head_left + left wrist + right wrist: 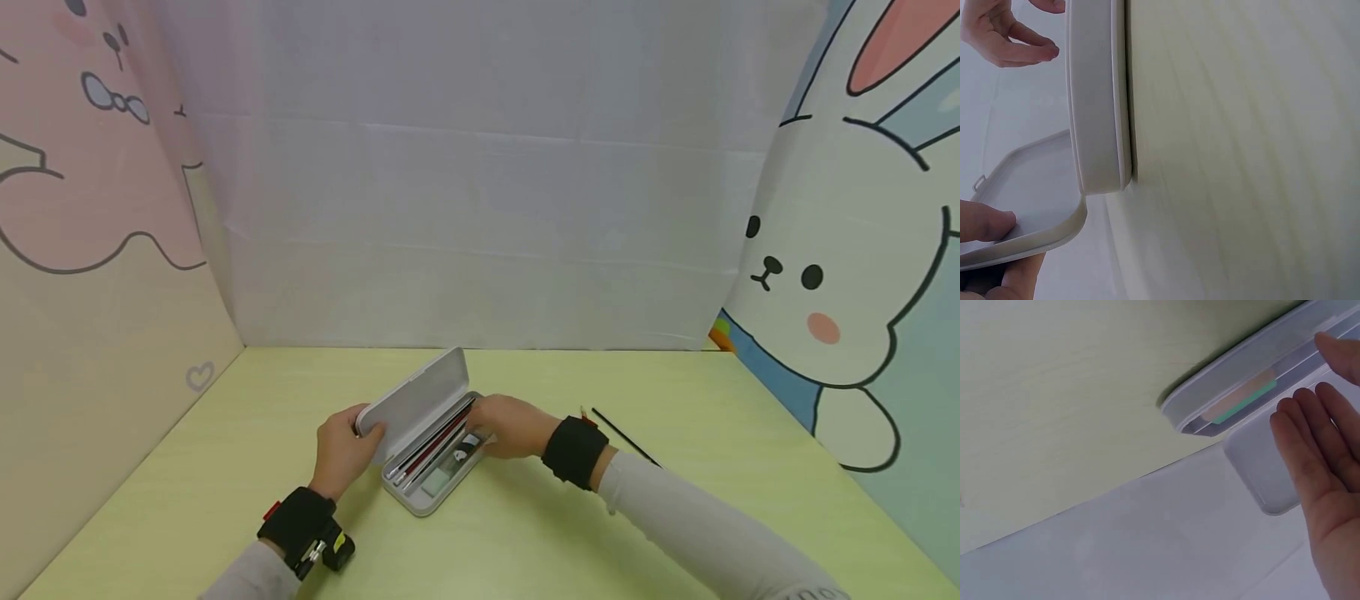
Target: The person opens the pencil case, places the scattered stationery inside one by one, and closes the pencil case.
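Observation:
A white pencil case lies open on the yellow-green table, its lid tilted up. Inside lie pens and a green eraser. My left hand pinches the lid's near-left corner. The left wrist view shows its thumb on the lid, with the case's base beside it. My right hand hovers at the case's right side. Its fingers are straight and hold nothing. Whether they touch the base is unclear.
A black pen lies on the table just right of my right wrist. Cartoon-printed panels wall in the left, back and right sides. Both wrists carry black straps.

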`<state>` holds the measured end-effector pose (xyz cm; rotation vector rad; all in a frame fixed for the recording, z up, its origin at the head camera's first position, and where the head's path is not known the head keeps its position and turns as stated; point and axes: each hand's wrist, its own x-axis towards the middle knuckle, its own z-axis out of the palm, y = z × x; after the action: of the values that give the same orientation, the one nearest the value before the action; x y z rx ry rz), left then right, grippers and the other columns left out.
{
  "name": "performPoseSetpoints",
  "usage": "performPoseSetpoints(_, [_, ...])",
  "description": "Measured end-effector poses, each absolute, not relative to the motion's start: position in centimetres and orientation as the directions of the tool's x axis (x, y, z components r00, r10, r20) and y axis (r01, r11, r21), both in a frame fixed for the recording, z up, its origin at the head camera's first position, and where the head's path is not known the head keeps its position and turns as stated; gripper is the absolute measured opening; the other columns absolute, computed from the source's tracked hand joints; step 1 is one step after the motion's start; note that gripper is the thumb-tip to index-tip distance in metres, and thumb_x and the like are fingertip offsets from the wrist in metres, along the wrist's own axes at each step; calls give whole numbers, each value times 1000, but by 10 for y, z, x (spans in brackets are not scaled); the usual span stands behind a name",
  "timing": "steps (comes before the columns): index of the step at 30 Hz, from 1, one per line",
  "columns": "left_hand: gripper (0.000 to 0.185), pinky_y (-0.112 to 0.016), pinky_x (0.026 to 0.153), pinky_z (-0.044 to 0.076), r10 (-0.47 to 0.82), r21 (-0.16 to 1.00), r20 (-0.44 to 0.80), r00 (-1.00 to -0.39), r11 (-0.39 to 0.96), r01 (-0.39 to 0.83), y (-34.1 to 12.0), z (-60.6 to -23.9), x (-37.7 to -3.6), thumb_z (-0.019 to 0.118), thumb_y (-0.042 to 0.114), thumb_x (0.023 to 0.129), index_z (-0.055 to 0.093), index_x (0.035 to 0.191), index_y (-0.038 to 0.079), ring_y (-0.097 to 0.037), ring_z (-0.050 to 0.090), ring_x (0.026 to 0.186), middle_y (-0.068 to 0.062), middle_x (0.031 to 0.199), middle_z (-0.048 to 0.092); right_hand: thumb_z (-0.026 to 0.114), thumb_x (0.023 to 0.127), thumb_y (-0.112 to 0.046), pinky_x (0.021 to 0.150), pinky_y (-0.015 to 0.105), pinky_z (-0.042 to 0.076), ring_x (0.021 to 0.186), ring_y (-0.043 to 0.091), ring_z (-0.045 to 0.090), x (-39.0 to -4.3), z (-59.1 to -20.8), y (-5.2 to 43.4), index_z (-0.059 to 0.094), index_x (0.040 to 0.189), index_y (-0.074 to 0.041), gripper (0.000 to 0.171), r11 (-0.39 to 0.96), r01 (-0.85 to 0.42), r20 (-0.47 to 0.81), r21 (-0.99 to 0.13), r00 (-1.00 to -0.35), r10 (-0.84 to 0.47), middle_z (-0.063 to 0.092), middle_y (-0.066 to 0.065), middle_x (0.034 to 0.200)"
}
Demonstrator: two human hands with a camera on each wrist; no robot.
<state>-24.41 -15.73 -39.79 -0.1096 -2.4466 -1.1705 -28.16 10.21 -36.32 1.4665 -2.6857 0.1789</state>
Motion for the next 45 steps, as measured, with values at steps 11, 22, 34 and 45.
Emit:
performPoseSetpoints(11, [20,-40,65,58,-105,727,409,-906,638,254,-156,-400,-246,68,3,80,71,98,-5,-34,72,79,-25,93,72,77,76,-7,83,33,54,95,25,65,-278,-362,174,68,106,0,32,638,-761,215,-121,-647,-731,69,11,102])
performPoseSetpoints(22, [24,-45,69,58,-107,733,384,-917,639,232,-159,-398,-246,67,5,81,69,102,-7,-38,71,85,-28,98,71,77,73,-2,67,27,46,71,17,55,-274,-369,233,68,91,3,21,782,-596,227,-184,-800,-556,64,9,81])
performPoseSetpoints(34, [25,-45,70,58,-98,733,379,-920,639,234,-157,-398,-246,67,4,82,69,103,-7,-37,71,85,-27,98,71,76,67,1,58,33,47,61,21,53,-258,-378,271,62,68,4,14,925,-251,106,-285,-967,-230,59,9,67])
performPoseSetpoints(45, [25,-48,74,58,-101,738,357,-929,640,214,-158,-399,-248,67,5,83,69,104,-7,-40,70,89,-28,102,70,71,65,3,57,33,49,58,17,57,-248,-383,285,73,71,1,7,918,-220,117,-329,-974,-192,68,9,68])
